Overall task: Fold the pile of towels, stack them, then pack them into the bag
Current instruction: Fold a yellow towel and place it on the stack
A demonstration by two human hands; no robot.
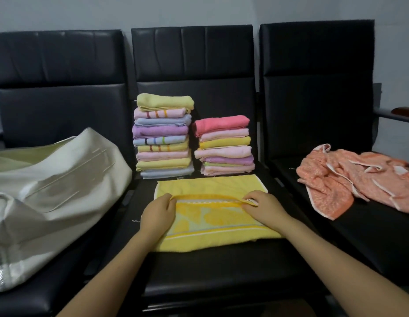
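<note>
Low centre of the frame, the left hand (pixel 158 211) and right hand (pixel 264 205) each pinch an end of a folded edge of the yellow towel (pixel 212 223), spread on the middle seat (pixel 199 271). Left, the white bag (pixel 50 191); right, crumpled orange towels (pixel 350 179). Behind, two folded stacks: taller (pixel 163 136), shorter (pixel 224 145)

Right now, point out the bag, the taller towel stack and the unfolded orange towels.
bag (pixel 61 179): head view, on its pale creased side panel.
taller towel stack (pixel 163 136): head view, on the purple towel midway up.
unfolded orange towels (pixel 350 177): head view, on the crumpled middle of the heap.
</note>
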